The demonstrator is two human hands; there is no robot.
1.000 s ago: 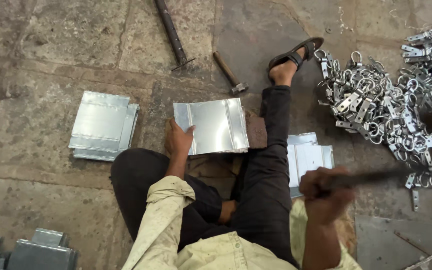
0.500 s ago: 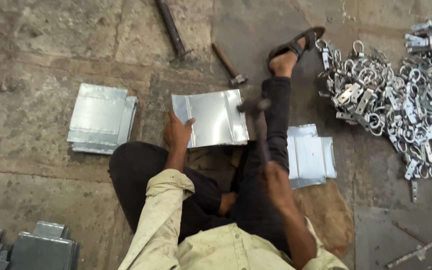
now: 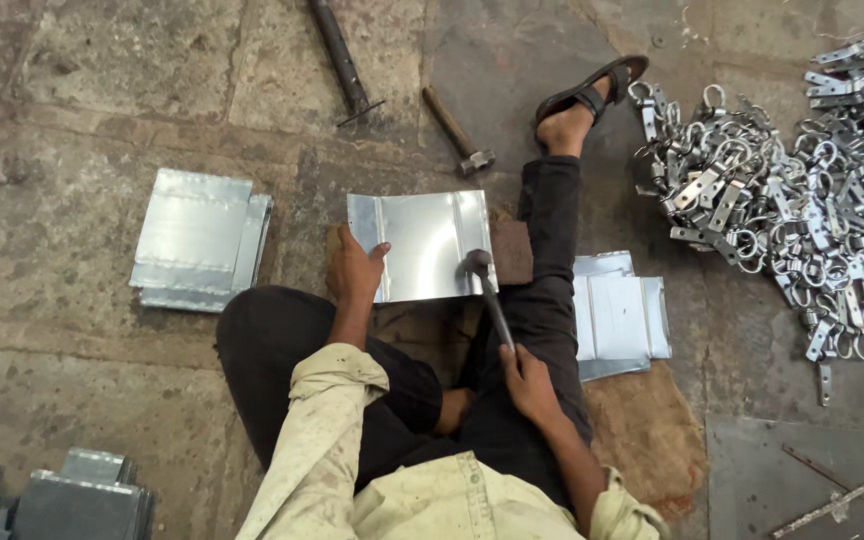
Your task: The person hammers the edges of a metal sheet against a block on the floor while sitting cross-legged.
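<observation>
The head view cuts off the person's torso at the bottom edge, and the block under the metal sheet (image 3: 422,245) is mostly hidden. The sheet lies on the floor between the legs, ahead of both hands. The left hand (image 3: 354,270) presses flat on its near left corner. The right hand (image 3: 527,380) is clenched around a hammer (image 3: 487,290), whose head touches the sheet's right edge.

Stone floor (image 3: 82,120) bears sheet stacks (image 3: 197,240), clamps (image 3: 802,190), spare hammer (image 3: 460,130).
</observation>
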